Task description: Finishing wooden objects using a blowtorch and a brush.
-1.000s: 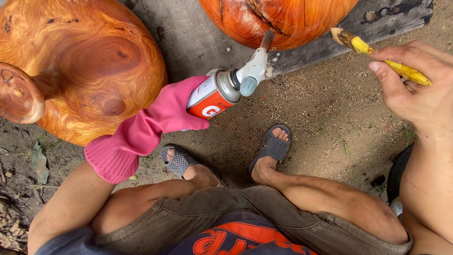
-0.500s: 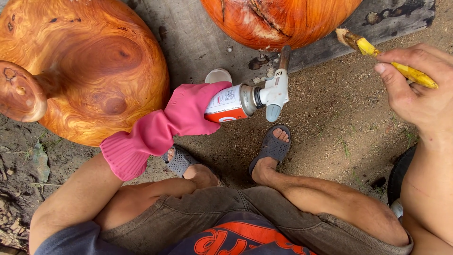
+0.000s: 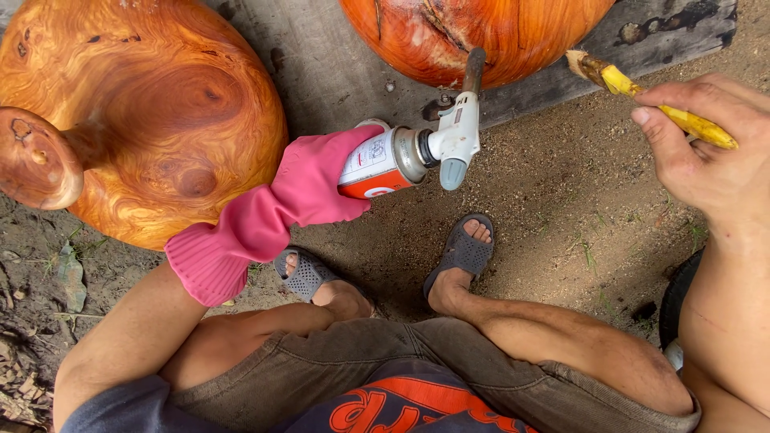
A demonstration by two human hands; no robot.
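Observation:
My left hand (image 3: 309, 188), in a pink rubber glove, grips a gas torch canister (image 3: 383, 163) lying sideways. Its white torch head (image 3: 457, 136) points its dark nozzle up against the lower edge of a glossy orange wooden piece (image 3: 473, 36) at the top. My bare right hand (image 3: 706, 152) holds a yellow-handled brush (image 3: 642, 92) at the right, bristles aimed at the same wooden piece but apart from it.
A large polished burl-wood piece with a knob (image 3: 136, 120) stands at the left. A grey plank (image 3: 321, 56) lies under both wooden pieces. My feet in grey sandals (image 3: 461, 252) rest on sandy ground. A dark round object (image 3: 678, 297) sits by my right arm.
My left hand has swung the torch rightward and turned the canister flat, so the nozzle now points up at the orange wood. The brush hand has barely moved.

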